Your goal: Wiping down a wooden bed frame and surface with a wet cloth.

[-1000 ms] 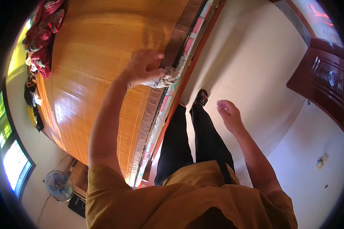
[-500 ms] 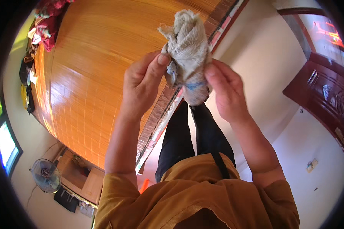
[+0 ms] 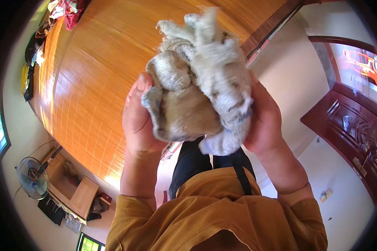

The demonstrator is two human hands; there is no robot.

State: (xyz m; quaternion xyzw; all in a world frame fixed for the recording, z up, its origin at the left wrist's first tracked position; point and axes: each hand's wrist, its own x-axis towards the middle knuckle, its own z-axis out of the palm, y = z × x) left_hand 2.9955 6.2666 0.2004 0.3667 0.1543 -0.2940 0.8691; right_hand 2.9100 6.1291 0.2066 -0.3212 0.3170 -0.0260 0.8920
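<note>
- A round fan with see-through blue-grey blades [image 3: 32, 178] stands well apart from the left hand, out to its left and back toward the body.
- A big, shiny, orange-brown mat with thin lines [image 3: 88, 88] lies below the left hand and spreads out to its left and ahead of it.
- The left hand [image 3: 137, 117] is curved round the left side of the cloth, thumb side up. Some of its fingers are hidden.
- The crumpled, fluffy, grey-white cloth [image 3: 190, 104] is up in the air between the two hands and touches both, so neither hand is nearer. Its long way runs from near the wrists to out past the fingertips.
- The cloth looks soft and lumpy, with a flat brownish part near the left hand, a fat roll near the right hand and small blue marks low on that roll. Its far tip is blurry.
- The right hand [image 3: 263, 115] holds the cloth's right side; I cannot see most of its fingers.
- A dark red, shiny, carved door [image 3: 343, 121] is well apart, to the right hand's right.
</note>
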